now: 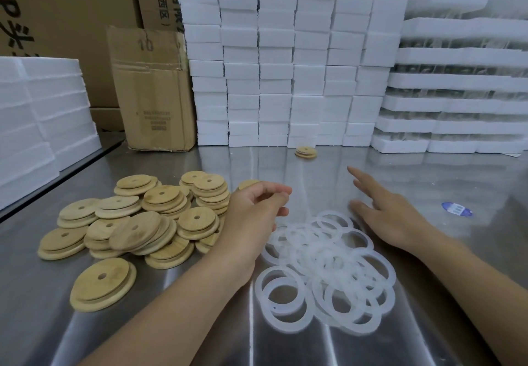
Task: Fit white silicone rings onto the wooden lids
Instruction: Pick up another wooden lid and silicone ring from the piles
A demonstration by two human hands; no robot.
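A heap of round wooden lids (134,228), each with a small centre hole, lies on the steel table at the left. A pile of white silicone rings (328,274) sits at centre right. My left hand (254,211) hovers between the two piles with its fingers curled. One lid's edge (248,184) shows just behind its knuckles, and whether the hand holds it is hidden. My right hand (391,211) rests flat by the far edge of the ring pile, fingers straight and spread, holding nothing. A lone lid (306,152) lies far back near the foam.
White foam blocks (285,66) are stacked like a wall across the back, with foam trays (463,103) at the right and more foam (43,120) at the left. A worn cardboard box (151,91) stands back left. A blue label (456,209) lies on the table (428,171) at the right.
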